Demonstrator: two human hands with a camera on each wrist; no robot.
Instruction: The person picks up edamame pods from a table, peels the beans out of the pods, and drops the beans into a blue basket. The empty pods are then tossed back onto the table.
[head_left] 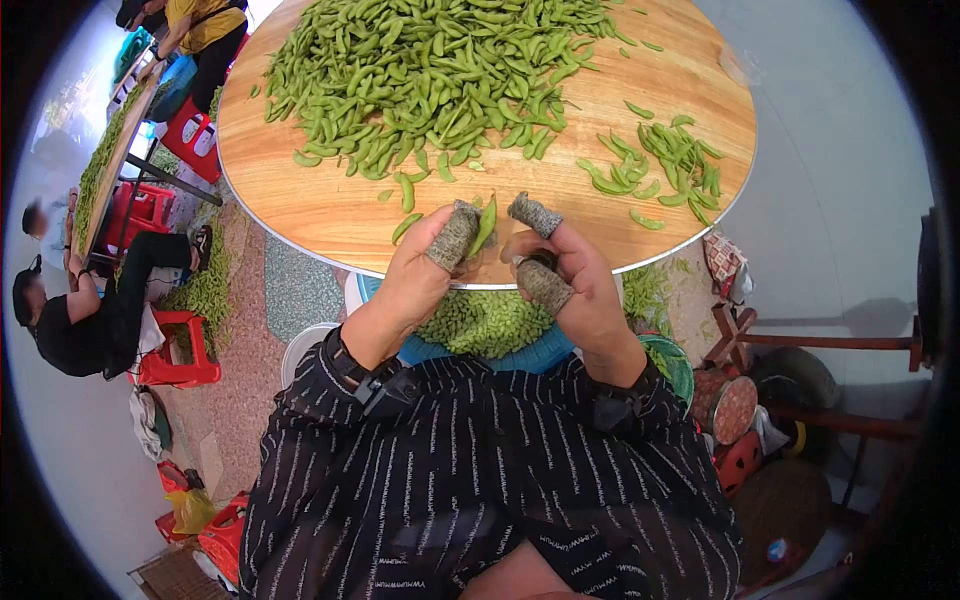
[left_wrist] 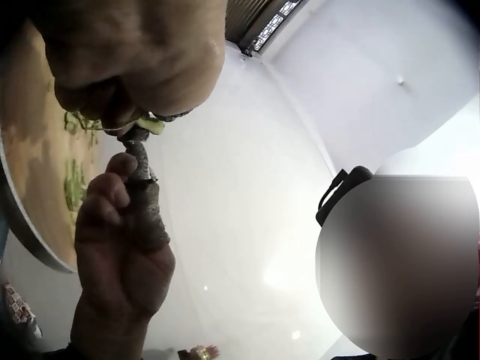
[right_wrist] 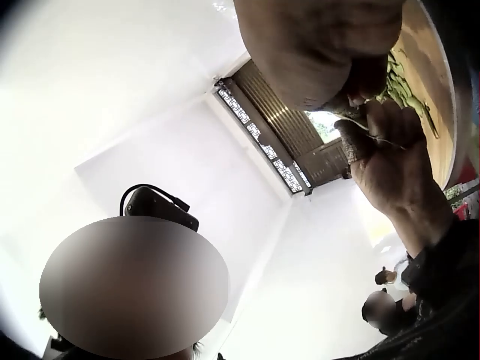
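A: Where's the pod [head_left: 484,226]?
B: In the left hand [head_left: 412,284], over the near edge of the table [head_left: 350,212]. Thumb and fingers pinch it, with its tip sticking up and away.
A: And the right hand [head_left: 580,290]?
B: Just to the right, and the two hands nearly meet. In the head view its wrapped thumb and forefinger stand apart. Whether the curled fingers behind them hold anything, I can't tell.
A: What are the grey-brown wraps [head_left: 455,236] for?
B: Guarding the digits, I'd guess. They sit on both hands.
A: So which step is this?
B: Shelling, I judge, with this one not yet split as far as I can see. The big heap [head_left: 430,75] lies on the far side, a small pile [head_left: 680,150] at the right. I can't tell whether that one is husks.
A: And the beans [head_left: 480,322]?
B: Low, in the blue basin [head_left: 545,350] by the near edge, between the forearms.
A: What does the next move call for?
B: Probably a firm left pinch while the right thumb presses the seam, held near enough that the beans drop into the basin.
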